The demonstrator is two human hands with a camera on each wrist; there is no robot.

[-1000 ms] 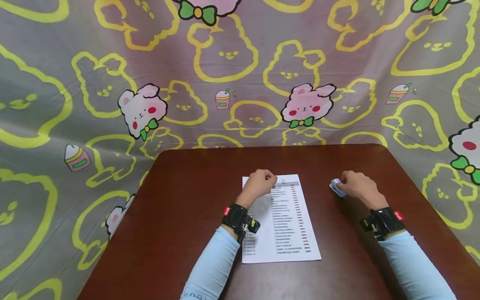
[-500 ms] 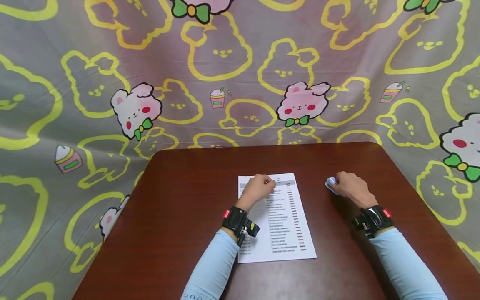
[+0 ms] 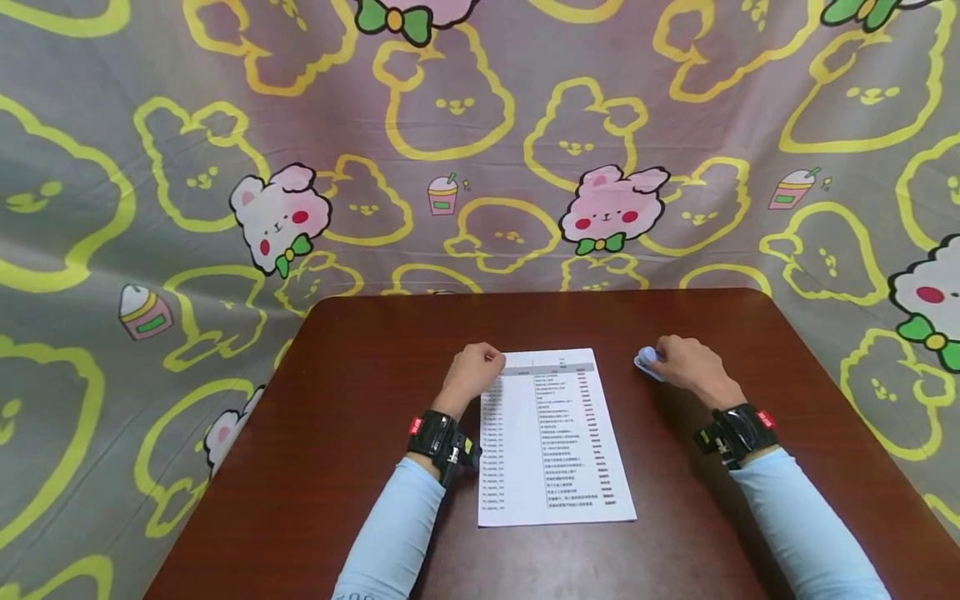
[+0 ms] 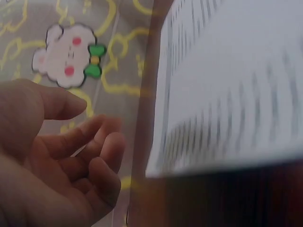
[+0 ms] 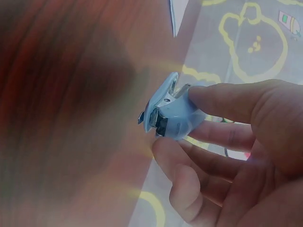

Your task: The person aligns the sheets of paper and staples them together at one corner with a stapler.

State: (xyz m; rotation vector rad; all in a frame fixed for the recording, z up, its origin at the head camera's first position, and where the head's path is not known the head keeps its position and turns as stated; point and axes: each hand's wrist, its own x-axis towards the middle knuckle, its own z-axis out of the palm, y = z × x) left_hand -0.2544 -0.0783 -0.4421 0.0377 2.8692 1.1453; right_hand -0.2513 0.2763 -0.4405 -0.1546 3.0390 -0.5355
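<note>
A small light-blue stapler [image 3: 648, 361] is pinched between the thumb and fingers of my right hand [image 3: 693, 364], just to the right of the paper. In the right wrist view the stapler [image 5: 176, 113] shows its metal parts and a dark inner piece, held off the brown tabletop. My left hand [image 3: 471, 372] is over the upper left edge of a stack of printed paper [image 3: 558, 450]. Seen in the left wrist view, that hand [image 4: 66, 156] has its thumb and loosely curled fingers apart, with nothing between them. The paper [image 4: 227, 94] lies beside it.
The dark brown wooden table [image 3: 360, 400] spreads out around the paper, with rounded far corners. Behind it hangs a grey-pink cloth [image 3: 495, 175] with cartoon animals. Each wrist wears a black strapped camera, such as the left one [image 3: 442, 442].
My left hand has moved left, from over the top middle of the paper to its left edge. The right hand has shifted slightly left with the stapler, closer to the paper.
</note>
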